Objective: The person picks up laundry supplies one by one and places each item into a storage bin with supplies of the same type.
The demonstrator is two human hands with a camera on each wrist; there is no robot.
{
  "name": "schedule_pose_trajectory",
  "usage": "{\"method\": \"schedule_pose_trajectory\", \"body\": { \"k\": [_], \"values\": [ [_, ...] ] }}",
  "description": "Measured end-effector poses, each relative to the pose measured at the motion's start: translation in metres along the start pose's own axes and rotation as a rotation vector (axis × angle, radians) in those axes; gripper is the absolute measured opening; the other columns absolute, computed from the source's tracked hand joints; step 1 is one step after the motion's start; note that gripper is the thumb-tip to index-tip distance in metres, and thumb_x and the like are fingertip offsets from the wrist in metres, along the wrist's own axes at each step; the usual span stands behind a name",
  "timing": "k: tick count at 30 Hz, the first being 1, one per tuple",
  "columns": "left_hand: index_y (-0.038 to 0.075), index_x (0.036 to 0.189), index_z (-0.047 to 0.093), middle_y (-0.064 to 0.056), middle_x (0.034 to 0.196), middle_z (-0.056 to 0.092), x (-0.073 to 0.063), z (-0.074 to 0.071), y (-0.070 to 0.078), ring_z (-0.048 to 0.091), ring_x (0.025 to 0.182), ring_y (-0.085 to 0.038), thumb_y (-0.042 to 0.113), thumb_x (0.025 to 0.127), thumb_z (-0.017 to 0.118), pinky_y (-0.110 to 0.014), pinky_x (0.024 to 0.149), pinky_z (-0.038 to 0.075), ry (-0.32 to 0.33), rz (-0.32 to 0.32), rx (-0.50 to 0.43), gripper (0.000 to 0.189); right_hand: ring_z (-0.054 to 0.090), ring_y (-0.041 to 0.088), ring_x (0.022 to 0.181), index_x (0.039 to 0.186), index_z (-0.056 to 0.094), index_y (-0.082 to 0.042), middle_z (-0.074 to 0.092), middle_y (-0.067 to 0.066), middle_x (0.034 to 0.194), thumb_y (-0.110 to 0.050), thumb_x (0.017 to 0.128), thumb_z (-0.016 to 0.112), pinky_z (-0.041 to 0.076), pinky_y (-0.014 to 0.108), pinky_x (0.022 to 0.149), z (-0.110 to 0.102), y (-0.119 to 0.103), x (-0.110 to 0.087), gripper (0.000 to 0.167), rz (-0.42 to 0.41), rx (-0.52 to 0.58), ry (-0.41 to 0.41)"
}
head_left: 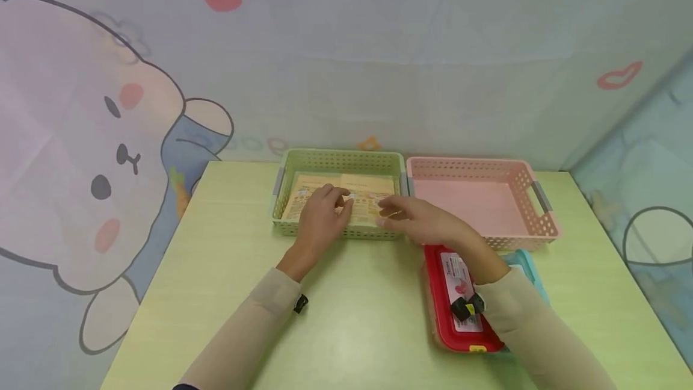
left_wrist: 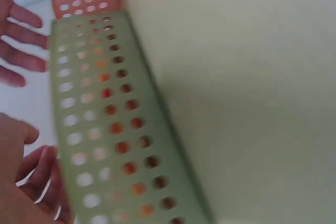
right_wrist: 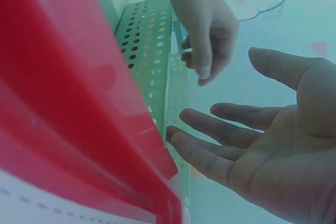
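A green perforated basket (head_left: 346, 163) stands at the back of the table, with flat yellow printed packets (head_left: 368, 184) lying inside. Over its front side hovers my left hand (head_left: 323, 212), fingers loosely bent and holding nothing. My right hand (head_left: 419, 218) is above the basket's front right corner; in the right wrist view its fingers (right_wrist: 210, 156) are spread, palm empty. The two hands face each other across a gap. The left wrist view shows the basket's holed front wall (left_wrist: 110, 116) close up, with both hands at its left side.
Right of the green basket is a pink basket (head_left: 460, 197) with grey handles. Under my right forearm lies a container with a red lid (head_left: 441, 294), partly covering a teal-lidded one (head_left: 533, 266). A printed cloth (head_left: 346, 77) hangs behind the table.
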State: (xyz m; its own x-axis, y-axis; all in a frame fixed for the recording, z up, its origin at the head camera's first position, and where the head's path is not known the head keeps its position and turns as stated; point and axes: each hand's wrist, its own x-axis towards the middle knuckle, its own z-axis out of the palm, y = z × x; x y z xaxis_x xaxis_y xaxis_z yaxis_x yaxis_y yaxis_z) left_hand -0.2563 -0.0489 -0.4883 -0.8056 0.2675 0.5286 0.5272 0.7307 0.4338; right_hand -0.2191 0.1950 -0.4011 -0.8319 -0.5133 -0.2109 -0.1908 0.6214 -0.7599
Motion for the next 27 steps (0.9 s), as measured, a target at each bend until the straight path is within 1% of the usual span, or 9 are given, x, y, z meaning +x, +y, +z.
{"method": "schedule_pose_trajectory", "body": {
  "k": [2, 5, 8, 11, 15, 18, 21, 25, 27],
  "values": [
    [0.005, 0.117, 0.076, -0.005, 0.095, 0.066, 0.000, -0.007, 0.004, 0.058, 0.082, -0.021, 0.024, 0.104, 0.069, -0.035, 0.072, 0.052, -0.013, 0.040, 0.003, 0.024, 0.057, 0.034, 0.137, 0.157, 0.047, -0.008, 0.058, 0.016, 0.150, -0.044, 0.106, 0.063, 0.053, 0.053, 0.104, 0.001, 0.001, -0.003, 0.064, -0.006, -0.006, 0.002],
    [0.007, 0.125, 0.073, -0.006, 0.106, 0.068, 0.002, -0.021, 0.010, 0.061, 0.092, -0.023, 0.027, 0.104, 0.070, -0.038, 0.079, 0.053, -0.068, 0.082, 0.003, 0.029, 0.058, 0.034, 0.137, 0.156, 0.048, -0.009, 0.060, 0.014, 0.148, -0.043, 0.106, 0.063, 0.052, 0.055, 0.106, 0.001, 0.001, -0.007, 0.062, -0.031, -0.030, 0.010],
    [0.007, 0.134, 0.068, -0.006, 0.116, 0.066, 0.002, -0.035, 0.015, 0.062, 0.102, -0.025, 0.032, 0.103, 0.072, -0.040, 0.085, 0.054, -0.137, 0.120, 0.002, 0.039, 0.058, 0.034, 0.136, 0.155, 0.048, -0.008, 0.060, 0.014, 0.148, -0.040, 0.107, 0.063, 0.048, 0.056, 0.110, 0.000, -0.001, -0.012, 0.060, -0.072, -0.071, 0.015],
    [0.008, 0.144, 0.062, -0.006, 0.126, 0.064, 0.000, -0.047, 0.021, 0.061, 0.115, -0.027, 0.037, 0.103, 0.071, -0.043, 0.095, 0.054, -0.223, 0.134, -0.010, 0.051, 0.058, 0.035, 0.136, 0.156, 0.048, -0.007, 0.061, 0.014, 0.148, -0.038, 0.106, 0.065, 0.047, 0.057, 0.112, -0.002, -0.005, -0.017, 0.060, -0.101, -0.092, 0.015],
    [0.010, 0.154, 0.052, -0.008, 0.141, 0.059, -0.004, -0.059, 0.030, 0.056, 0.131, -0.030, 0.044, 0.103, 0.070, -0.048, 0.108, 0.049, -0.319, 0.158, 0.000, 0.065, 0.057, 0.038, 0.137, 0.156, 0.047, -0.004, 0.061, 0.016, 0.147, -0.035, 0.106, 0.066, 0.046, 0.058, 0.112, -0.004, -0.007, -0.024, 0.062, -0.133, -0.099, 0.017],
    [0.011, 0.159, 0.046, -0.009, 0.150, 0.054, -0.005, -0.066, 0.034, 0.052, 0.138, -0.030, 0.049, 0.102, 0.069, -0.050, 0.113, 0.045, -0.361, 0.184, 0.011, 0.072, 0.057, 0.040, 0.137, 0.155, 0.047, -0.002, 0.061, 0.018, 0.147, -0.036, 0.106, 0.066, 0.047, 0.058, 0.111, -0.004, -0.004, -0.027, 0.063, -0.158, -0.110, 0.018],
    [0.013, 0.161, 0.043, -0.010, 0.155, 0.049, -0.008, -0.070, 0.035, 0.048, 0.143, -0.030, 0.052, 0.102, 0.068, -0.050, 0.118, 0.040, -0.397, 0.184, 0.001, 0.075, 0.058, 0.041, 0.135, 0.155, 0.047, -0.001, 0.061, 0.020, 0.146, -0.037, 0.106, 0.065, 0.049, 0.057, 0.110, -0.004, 0.001, -0.029, 0.064, -0.169, -0.121, 0.021],
    [0.014, 0.162, 0.042, -0.010, 0.157, 0.047, -0.012, -0.071, 0.032, 0.046, 0.145, -0.030, 0.053, 0.101, 0.069, -0.050, 0.119, 0.040, -0.438, 0.173, -0.007, 0.077, 0.060, 0.041, 0.133, 0.154, 0.048, -0.001, 0.062, 0.021, 0.145, -0.037, 0.106, 0.066, 0.050, 0.056, 0.108, -0.004, 0.007, -0.032, 0.063, -0.175, -0.111, 0.029],
    [0.014, 0.162, 0.042, -0.010, 0.157, 0.047, -0.015, -0.071, 0.029, 0.047, 0.144, -0.030, 0.053, 0.101, 0.069, -0.050, 0.117, 0.042, -0.453, 0.163, -0.005, 0.077, 0.061, 0.040, 0.132, 0.154, 0.049, -0.001, 0.063, 0.020, 0.144, -0.037, 0.106, 0.066, 0.051, 0.056, 0.108, -0.005, 0.009, -0.034, 0.063, -0.185, -0.110, 0.036]
  ]
}}
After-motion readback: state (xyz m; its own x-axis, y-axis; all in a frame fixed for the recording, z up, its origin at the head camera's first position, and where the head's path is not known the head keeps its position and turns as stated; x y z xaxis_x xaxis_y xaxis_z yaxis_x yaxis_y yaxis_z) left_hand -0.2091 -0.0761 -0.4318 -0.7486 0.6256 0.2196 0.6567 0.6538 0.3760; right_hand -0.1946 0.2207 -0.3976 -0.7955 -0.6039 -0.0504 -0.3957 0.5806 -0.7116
